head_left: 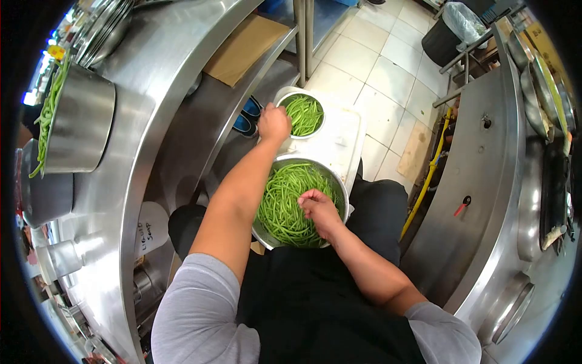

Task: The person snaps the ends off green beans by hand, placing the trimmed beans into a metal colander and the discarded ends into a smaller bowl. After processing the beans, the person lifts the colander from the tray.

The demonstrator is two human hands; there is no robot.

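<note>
A large metal colander [343,189] full of green beans [285,203] sits between my knees. Over the beans is my right hand [320,212], its thumb and fingers drawn together; what they pinch, if anything, is too small to make out. My left hand [274,124] is at the left rim of a smaller round white container [323,124], fingers curled in. Whatever it may hold is hidden. Cut green bean pieces [304,114] fill this container, which stands on a white board or lid [345,142] just beyond the colander.
A steel counter [142,91] on the left carries a steel pot [82,124] with long green beans at its rim and stacked metal bowls [109,27]. Cardboard [245,48] lies on its lower shelf. On the right are a steel stove front [464,176] and yellow pipe [431,167]; a black bin [445,42] stands farther off.
</note>
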